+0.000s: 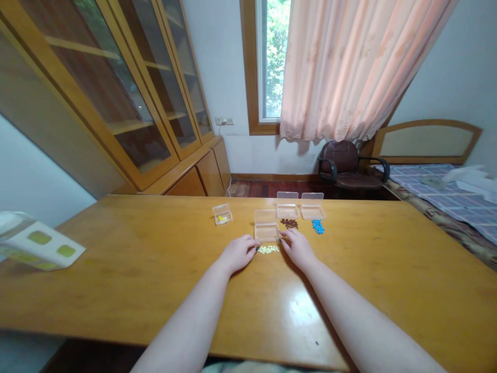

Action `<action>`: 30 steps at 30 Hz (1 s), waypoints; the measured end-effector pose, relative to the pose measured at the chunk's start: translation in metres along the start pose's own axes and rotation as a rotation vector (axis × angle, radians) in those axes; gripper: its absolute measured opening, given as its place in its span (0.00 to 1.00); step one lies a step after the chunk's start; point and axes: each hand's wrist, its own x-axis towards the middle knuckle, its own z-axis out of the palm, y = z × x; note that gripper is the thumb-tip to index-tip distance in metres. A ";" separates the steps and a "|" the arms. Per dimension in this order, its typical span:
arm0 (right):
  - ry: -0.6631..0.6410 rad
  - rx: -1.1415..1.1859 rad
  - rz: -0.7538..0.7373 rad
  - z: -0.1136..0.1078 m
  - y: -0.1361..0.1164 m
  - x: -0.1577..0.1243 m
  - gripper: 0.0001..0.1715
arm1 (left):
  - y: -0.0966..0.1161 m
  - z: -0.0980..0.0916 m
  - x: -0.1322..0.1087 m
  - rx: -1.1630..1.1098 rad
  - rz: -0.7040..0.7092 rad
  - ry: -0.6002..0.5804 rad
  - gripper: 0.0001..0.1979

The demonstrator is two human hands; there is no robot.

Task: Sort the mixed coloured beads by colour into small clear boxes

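Pale pieces (268, 249) lie unboxed before the nearest open box (266, 233). Left hand (238, 252) and right hand (297, 246) flank it, finger grip unclear.

A home, this, and a lived-in room: bed (462, 204) at three o'clock, curtain (349, 72) at one, glass-doored cabinet (135, 93) at ten!

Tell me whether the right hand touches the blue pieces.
Apart: the head view shows bare tabletop between the right hand and the blue pieces.

Pale pieces (268, 249) too small to count; white box (50, 244) cut by left edge.
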 end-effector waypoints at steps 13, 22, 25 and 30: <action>-0.274 -0.061 -0.099 -0.013 -0.014 -0.007 0.12 | -0.006 0.004 0.001 0.096 -0.057 -0.029 0.12; -0.305 -0.150 -0.103 -0.014 -0.015 -0.006 0.12 | -0.007 0.004 0.005 0.090 -0.114 -0.032 0.07; -0.298 -0.155 -0.086 -0.016 -0.017 -0.005 0.11 | -0.008 0.006 0.006 0.081 -0.123 -0.024 0.06; -0.289 -0.138 -0.019 -0.016 -0.019 -0.004 0.08 | -0.008 0.007 0.006 0.090 -0.130 -0.014 0.05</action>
